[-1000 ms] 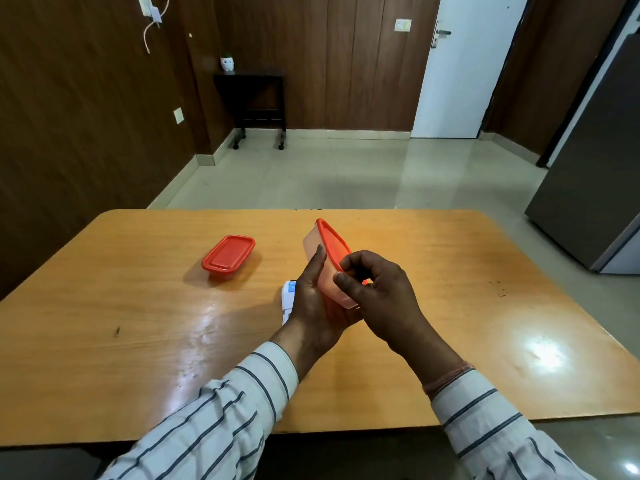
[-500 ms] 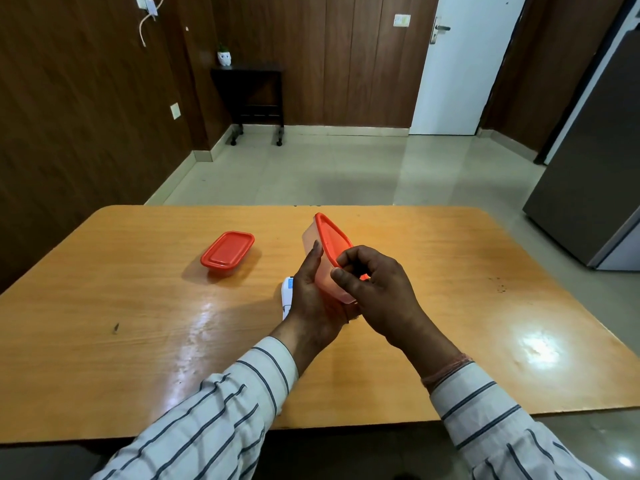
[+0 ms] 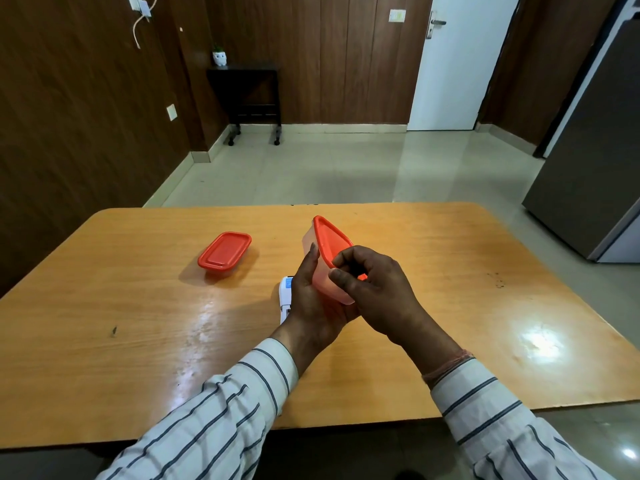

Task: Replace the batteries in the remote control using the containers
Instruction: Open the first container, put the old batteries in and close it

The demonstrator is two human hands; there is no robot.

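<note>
The wooden desk (image 3: 433, 306) carries a second lidded container (image 3: 225, 255) lying flat toward the far left corner, well apart from the hands. Near the desk's middle, the left hand (image 3: 311, 303) has its grip wrapped around the body of a tipped container (image 3: 325, 268), its red lid (image 3: 330, 242) facing right and its long axis running toward the far edge. The right hand (image 3: 375, 292) pinches the lid's near rim. The remote control (image 3: 285, 297) lies on the desk beside the left hand, mostly hidden, long axis near to far. If the lid pops suddenly, anything inside may spill and roll off.
</note>
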